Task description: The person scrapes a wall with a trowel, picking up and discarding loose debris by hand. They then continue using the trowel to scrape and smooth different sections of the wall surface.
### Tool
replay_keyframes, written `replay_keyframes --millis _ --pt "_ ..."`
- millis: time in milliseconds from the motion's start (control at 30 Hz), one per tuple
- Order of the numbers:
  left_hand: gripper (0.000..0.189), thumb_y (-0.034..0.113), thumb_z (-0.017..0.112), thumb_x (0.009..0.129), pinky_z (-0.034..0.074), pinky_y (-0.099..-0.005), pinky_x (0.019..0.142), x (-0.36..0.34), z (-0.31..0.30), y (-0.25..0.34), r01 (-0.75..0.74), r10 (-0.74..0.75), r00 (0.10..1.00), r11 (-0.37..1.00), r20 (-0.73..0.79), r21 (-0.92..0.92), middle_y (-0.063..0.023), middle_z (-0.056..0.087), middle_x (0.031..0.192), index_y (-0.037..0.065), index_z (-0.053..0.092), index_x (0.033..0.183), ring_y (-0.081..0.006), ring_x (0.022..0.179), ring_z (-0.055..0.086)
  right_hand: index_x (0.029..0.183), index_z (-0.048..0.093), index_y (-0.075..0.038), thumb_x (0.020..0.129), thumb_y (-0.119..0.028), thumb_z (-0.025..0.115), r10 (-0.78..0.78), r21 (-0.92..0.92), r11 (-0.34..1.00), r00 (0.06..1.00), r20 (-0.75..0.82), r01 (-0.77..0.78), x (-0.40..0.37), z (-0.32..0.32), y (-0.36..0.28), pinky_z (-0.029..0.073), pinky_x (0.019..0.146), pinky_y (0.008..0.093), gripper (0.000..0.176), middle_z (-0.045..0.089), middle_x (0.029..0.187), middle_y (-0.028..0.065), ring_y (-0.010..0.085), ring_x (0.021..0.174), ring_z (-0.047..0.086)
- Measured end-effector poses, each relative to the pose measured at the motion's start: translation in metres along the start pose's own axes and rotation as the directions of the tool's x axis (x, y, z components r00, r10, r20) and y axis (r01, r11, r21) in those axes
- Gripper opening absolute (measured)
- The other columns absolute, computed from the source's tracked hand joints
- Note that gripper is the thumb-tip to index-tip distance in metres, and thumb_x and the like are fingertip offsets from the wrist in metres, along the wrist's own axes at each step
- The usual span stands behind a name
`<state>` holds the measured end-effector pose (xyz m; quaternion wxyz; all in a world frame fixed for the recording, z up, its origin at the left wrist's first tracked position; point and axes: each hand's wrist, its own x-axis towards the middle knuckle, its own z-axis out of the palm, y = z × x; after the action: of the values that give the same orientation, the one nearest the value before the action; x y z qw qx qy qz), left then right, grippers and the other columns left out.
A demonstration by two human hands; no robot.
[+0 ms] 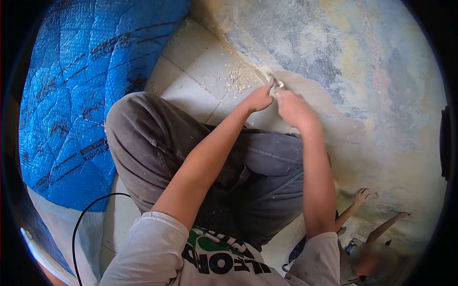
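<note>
A small scraper-like tool [276, 81] meets the foot of the painted wall [305, 38], where the surface is rough and flaking. Its exact kind is too small to make out. My right hand [295, 108] is closed around its near end. Beside it, my left hand [260, 98] is curled, with its thumb and fingertips pressed at the tool near the wall. A smooth beige patch [305, 90] lies on the wall just past my hands. Chips of plaster [238, 78] are scattered on the tiled floor [191, 47] to the left.
A blue padded sheet [95, 95] covers the left side. A black cable [78, 219] curves at lower left. My bent legs [148, 138] are beneath my arms. At lower right another person [367, 262] reaches both arms toward the wall.
</note>
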<state>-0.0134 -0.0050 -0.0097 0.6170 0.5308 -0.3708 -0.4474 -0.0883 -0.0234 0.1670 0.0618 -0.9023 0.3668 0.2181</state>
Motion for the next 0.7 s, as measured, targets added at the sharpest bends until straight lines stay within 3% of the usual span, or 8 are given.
replay_keyframes --millis 167,300,333,367,433,533,667,700 --pt "0.088 0.019 0.063 0.091 0.042 -0.0374 0.109 -0.006 0.004 0.000 -0.055 0.052 0.998 0.993 0.039 0.104 -0.0306 0.053 0.144 0.006 0.014 0.162 -0.0351 0.133 0.055 0.138 0.053 -0.006 0.104 -0.023 0.038 0.063 -0.032 0.998 0.997 0.033 -0.062 -0.028 -0.004 -0.028 0.046 0.100 0.0556 0.040 0.065 0.121 0.0279 0.0484 0.116 0.059" --pt "0.086 0.011 0.056 0.088 0.045 -0.0411 0.104 -0.004 0.010 -0.007 -0.101 0.098 0.995 0.982 0.021 0.161 -0.0353 0.060 0.129 0.007 0.012 0.162 -0.0424 0.123 0.060 0.154 0.041 -0.014 0.104 -0.029 0.044 0.098 0.120 0.988 0.995 0.001 -0.097 -0.042 -0.001 -0.012 0.045 0.102 0.0550 0.052 0.064 0.126 0.0275 0.0470 0.125 0.055" --pt "0.087 0.007 0.052 0.086 0.047 -0.0437 0.099 -0.006 0.011 -0.004 -0.101 0.099 0.995 0.977 0.024 0.186 -0.0371 0.062 0.120 0.007 0.011 0.163 -0.0464 0.115 0.061 0.155 0.039 -0.016 0.103 -0.026 0.049 -0.030 0.021 0.999 0.989 -0.145 0.033 -0.042 0.013 -0.004 0.053 0.090 0.0506 0.054 0.067 0.116 0.0276 0.0415 0.102 0.068" --pt "0.087 0.007 0.052 0.086 0.047 -0.0437 0.099 -0.008 0.011 -0.002 -0.098 0.095 0.995 0.977 0.026 0.191 -0.0371 0.062 0.120 0.007 0.011 0.163 -0.0464 0.115 0.061 0.155 0.039 -0.016 0.103 -0.026 0.049 -0.029 0.027 0.999 0.989 -0.144 0.034 -0.042 0.018 0.006 0.053 0.090 0.0506 0.054 0.067 0.116 0.0276 0.0415 0.102 0.068" --pt "0.086 0.007 0.050 0.086 0.047 -0.0453 0.097 -0.010 0.012 0.000 -0.069 0.067 0.998 0.977 0.014 0.203 -0.0376 0.062 0.115 0.007 0.011 0.162 -0.0487 0.110 0.061 0.155 0.039 -0.016 0.102 -0.021 0.053 0.146 0.358 0.912 0.975 0.167 -0.198 -0.051 0.003 -0.005 0.057 0.068 0.0441 0.056 0.071 0.107 0.0234 0.0290 0.064 0.070" --pt "0.085 0.007 0.049 0.087 0.047 -0.0469 0.097 -0.010 0.015 0.000 -0.022 0.026 1.000 0.974 -0.011 0.227 -0.0370 0.062 0.114 0.007 0.011 0.162 -0.0489 0.108 0.061 0.156 0.040 -0.019 0.102 -0.017 0.053 0.070 0.594 0.800 0.996 0.045 -0.084 -0.057 0.028 0.015 0.054 0.057 0.0381 0.056 0.069 0.114 0.0215 0.0182 0.049 0.062" --pt "0.085 0.009 0.050 0.087 0.045 -0.0476 0.098 -0.008 0.023 -0.011 -0.132 0.153 0.985 0.965 -0.078 0.225 -0.0372 0.061 0.115 0.007 0.010 0.162 -0.0480 0.110 0.060 0.154 0.042 -0.016 0.102 -0.019 0.052 0.142 0.633 0.752 0.982 0.122 -0.187 -0.060 0.034 0.030 0.057 0.074 0.0403 0.053 0.063 0.130 0.0235 0.0298 0.074 0.073" --pt "0.085 0.009 0.051 0.087 0.045 -0.0475 0.099 -0.008 0.024 -0.009 -0.120 0.141 0.987 0.967 -0.080 0.225 -0.0374 0.060 0.118 0.006 0.010 0.162 -0.0480 0.113 0.059 0.154 0.042 -0.013 0.103 -0.019 0.052 0.077 0.570 0.819 0.997 0.004 -0.066 -0.055 0.039 0.039 0.054 0.085 0.0417 0.053 0.061 0.134 0.0244 0.0346 0.093 0.070"
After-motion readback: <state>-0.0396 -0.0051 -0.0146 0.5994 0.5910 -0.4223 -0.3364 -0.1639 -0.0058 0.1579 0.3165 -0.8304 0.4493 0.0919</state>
